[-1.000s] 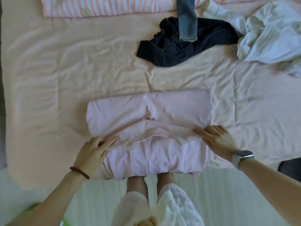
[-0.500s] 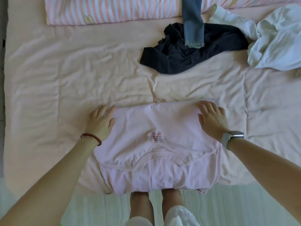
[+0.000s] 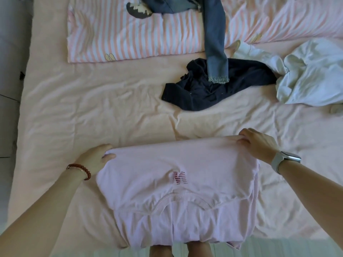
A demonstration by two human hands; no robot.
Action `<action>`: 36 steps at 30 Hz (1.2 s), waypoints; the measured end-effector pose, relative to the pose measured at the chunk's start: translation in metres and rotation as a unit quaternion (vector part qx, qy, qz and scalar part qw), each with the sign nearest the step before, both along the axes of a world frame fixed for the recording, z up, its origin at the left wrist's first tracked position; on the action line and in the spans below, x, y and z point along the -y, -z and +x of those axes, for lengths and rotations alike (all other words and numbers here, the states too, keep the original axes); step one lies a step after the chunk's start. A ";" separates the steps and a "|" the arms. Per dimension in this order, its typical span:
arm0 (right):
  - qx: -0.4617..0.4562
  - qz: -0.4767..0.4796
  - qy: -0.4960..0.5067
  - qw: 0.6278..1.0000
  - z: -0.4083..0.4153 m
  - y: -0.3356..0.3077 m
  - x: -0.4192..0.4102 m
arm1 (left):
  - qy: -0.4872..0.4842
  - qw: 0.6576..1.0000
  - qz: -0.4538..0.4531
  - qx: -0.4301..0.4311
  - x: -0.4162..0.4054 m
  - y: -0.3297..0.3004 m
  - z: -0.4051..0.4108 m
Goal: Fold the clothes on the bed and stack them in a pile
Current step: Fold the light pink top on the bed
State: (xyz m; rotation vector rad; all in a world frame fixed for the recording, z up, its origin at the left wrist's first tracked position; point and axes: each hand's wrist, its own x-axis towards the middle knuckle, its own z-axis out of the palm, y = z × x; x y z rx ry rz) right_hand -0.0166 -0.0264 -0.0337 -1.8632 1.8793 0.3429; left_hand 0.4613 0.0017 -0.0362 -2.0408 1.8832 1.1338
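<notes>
A pale pink T-shirt [image 3: 178, 197] with a small red logo lies folded at the near edge of the bed, its collar toward me. My left hand [image 3: 96, 158] grips its far left corner, thumb on top of the fabric. My right hand [image 3: 258, 143] pinches its far right corner, fingers curled over the edge. Farther back lie a crumpled black garment [image 3: 213, 91], a blue denim piece [image 3: 215, 41] draped over it, and a rumpled white garment [image 3: 311, 75] at the right.
The peach bedsheet [image 3: 92, 112] is wrinkled, with open room at the left and middle. A pink-striped pillow or duvet [image 3: 133, 38] runs along the back. The bed's near edge is at my legs; a grey floor shows at the left.
The near part of the pink shirt was folded away from me over its far half. Both hands went to the far corners and now grip them instead of lying flat.
</notes>
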 end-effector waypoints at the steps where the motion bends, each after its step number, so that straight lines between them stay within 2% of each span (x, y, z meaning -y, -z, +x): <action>1: -0.001 -0.008 -0.003 1.000 -0.001 -0.009 0.003 | -0.002 1.000 -0.015 -0.003 0.003 -0.008 0.001; 7: 0.010 -0.095 0.000 0.995 -0.003 -0.054 0.036 | -0.012 0.992 -0.117 0.042 0.041 -0.048 -0.003; 11: 0.017 -0.182 0.035 0.983 0.005 -0.079 0.080 | -0.045 0.966 -0.234 0.104 0.091 -0.072 -0.015; 14: 0.015 -0.220 0.045 0.974 0.014 -0.091 0.102 | -0.030 0.941 -0.316 0.120 0.114 -0.087 -0.026; 18: 0.022 -0.247 0.055 0.967 0.014 -0.084 0.084 | -0.034 0.924 -0.366 0.104 0.097 -0.085 -0.025; 22: 0.053 -0.278 0.043 0.958 0.008 -0.072 0.024 | -0.028 0.907 -0.412 0.077 0.032 -0.072 -0.022; 28: 0.019 -0.294 -0.021 0.955 0.001 -0.054 -0.078 | 0.060 0.903 -0.416 0.087 -0.085 -0.045 -0.023; 32: -0.017 -0.247 -0.083 0.965 -0.006 -0.034 -0.134 | 0.088 0.924 -0.366 0.070 -0.144 -0.030 -0.025; 36: -0.047 -0.230 -0.083 0.969 -0.003 -0.023 -0.179 | 0.092 0.942 -0.314 0.080 -0.184 -0.017 -0.026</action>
